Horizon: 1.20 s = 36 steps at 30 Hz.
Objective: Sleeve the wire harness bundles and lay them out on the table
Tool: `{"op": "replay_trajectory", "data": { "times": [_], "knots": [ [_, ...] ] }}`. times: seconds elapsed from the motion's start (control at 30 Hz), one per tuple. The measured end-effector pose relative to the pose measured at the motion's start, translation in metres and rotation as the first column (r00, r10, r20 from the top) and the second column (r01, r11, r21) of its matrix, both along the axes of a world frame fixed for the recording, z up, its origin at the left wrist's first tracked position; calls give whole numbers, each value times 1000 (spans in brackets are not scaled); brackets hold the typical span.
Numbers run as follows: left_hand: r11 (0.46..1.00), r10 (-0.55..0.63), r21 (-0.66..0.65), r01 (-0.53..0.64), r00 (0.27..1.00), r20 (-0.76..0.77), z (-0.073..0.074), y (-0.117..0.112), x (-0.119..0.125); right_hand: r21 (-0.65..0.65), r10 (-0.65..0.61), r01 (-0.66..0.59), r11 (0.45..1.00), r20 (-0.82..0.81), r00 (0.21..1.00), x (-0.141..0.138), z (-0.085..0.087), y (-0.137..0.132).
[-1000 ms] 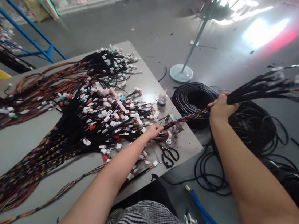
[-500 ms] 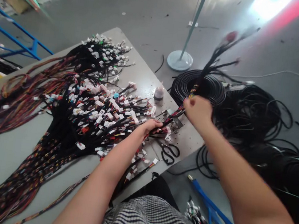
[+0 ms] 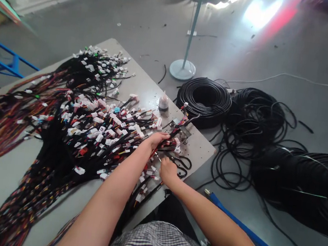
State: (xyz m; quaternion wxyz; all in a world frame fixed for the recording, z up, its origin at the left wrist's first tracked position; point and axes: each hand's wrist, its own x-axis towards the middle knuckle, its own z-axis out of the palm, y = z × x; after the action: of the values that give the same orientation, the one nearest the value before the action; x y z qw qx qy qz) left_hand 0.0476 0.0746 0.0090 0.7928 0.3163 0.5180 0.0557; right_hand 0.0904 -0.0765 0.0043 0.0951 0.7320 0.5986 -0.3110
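While left hand [image 3: 156, 139] clamps wire bundle [image 3: 171, 134] near table edge [image 3: 194, 165], we pinch wires with right hand [image 3: 167, 171]; bare table beyond.

Your grey tabletop [image 3: 4, 166] carries spread wire harnesses [image 3: 69, 130], a small bottle [image 3: 163, 102] and black scissors [image 3: 181, 165]; black cable coils [image 3: 205, 100] lie on the floor [image 3: 283, 46].

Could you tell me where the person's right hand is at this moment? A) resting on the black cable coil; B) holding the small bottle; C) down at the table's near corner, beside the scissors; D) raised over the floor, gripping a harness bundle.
C: the right hand is low at the table corner among the wire harnesses, right next to the scissors.
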Motion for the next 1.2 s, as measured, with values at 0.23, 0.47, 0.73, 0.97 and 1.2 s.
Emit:
{"op": "replay_trajectory", "data": {
  "times": [0.23,0.47,0.73,0.97,1.2],
  "knots": [
    [994,89,72,-88,996,-5,-2,-7,4,-11,-262,290,957,-459,849,64,15,-44],
    [985,143,91,-144,990,11,-3,-12,4,76,-600,857,509,-682,417,111,27,-72],
    [977,174,122,-175,985,18,-8,-15,4,8,-549,900,436,-790,272,91,14,-37],
    [946,111,301,-123,992,55,-7,-22,2,-632,-669,731,258,-663,-338,82,25,44],
    [902,77,431,30,970,-229,-17,-22,15,-571,-652,809,139,-668,-359,62,27,68]
  ]
}}
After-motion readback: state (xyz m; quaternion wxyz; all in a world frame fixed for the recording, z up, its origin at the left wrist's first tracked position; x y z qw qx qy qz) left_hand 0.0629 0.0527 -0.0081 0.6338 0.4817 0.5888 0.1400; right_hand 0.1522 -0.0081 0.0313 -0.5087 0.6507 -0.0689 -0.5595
